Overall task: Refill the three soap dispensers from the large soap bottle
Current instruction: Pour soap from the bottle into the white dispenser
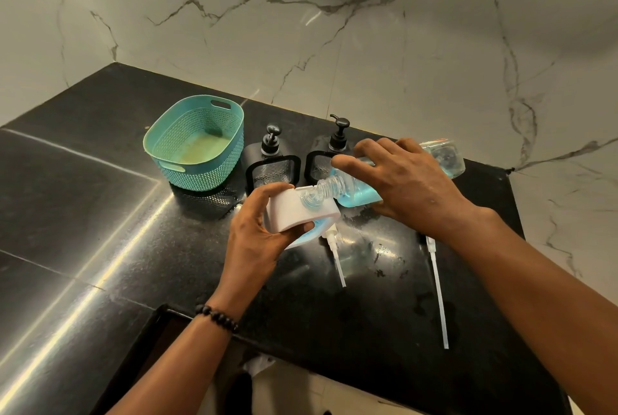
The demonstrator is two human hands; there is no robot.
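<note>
While both forearms reach forward over the black bench, the left hand, a bead bracelet at its wrist, curls round a white-topped soap dispenser with blue soap inside, tipped toward the right. The right hand, palm down, grips the large soap bottle lying nearly level, its threaded neck at the dispenser's opening. Two white pump tubes lie on the bench near the hands. Farther back stand two black-pumped dispensers and, left of them, a teal basket.
</note>
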